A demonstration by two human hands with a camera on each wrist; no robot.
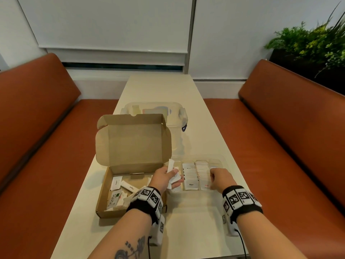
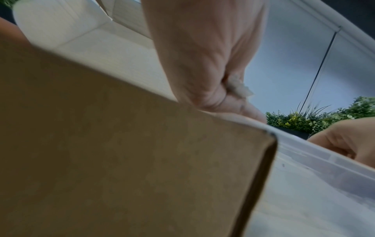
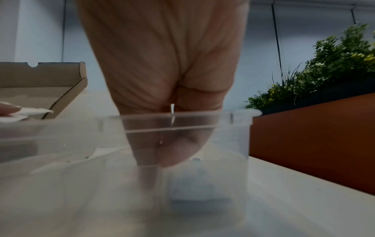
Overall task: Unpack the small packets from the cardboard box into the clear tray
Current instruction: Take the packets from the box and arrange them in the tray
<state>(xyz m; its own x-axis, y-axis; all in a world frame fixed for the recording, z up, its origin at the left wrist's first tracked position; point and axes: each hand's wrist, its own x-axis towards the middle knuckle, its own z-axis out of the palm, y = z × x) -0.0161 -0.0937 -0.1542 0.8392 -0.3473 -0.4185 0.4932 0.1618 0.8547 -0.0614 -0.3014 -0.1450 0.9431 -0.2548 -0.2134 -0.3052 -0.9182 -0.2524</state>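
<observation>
While the cardboard box [image 1: 130,186] sat open on the desk [image 1: 188,228], left hand [image 1: 164,179] had a grip on several packets [image 1: 172,172], right hand [image 1: 220,179] fingers curled down inside the clear tray [image 1: 222,159], couldn't tell if it held anything

Both forearms reach fwd, each w/ a black wristband carrying black-and-white marker tags.

Left hand [image 1: 165,179] is palm-up, fingers curled round a bunch of small white packets [image 1: 172,171], thumb on top pinning them; left forearm shows a dark tattoo (lettering plus a round motif). Right hand [image 1: 220,178] is knuckles-up, fingers bent down & tucked under; in the right wrist view its fingertips [image 3: 172,154] point straight down, bunched close together (can't tell whether they pinch anything). The hands sit near each other, not touching.
</observation>
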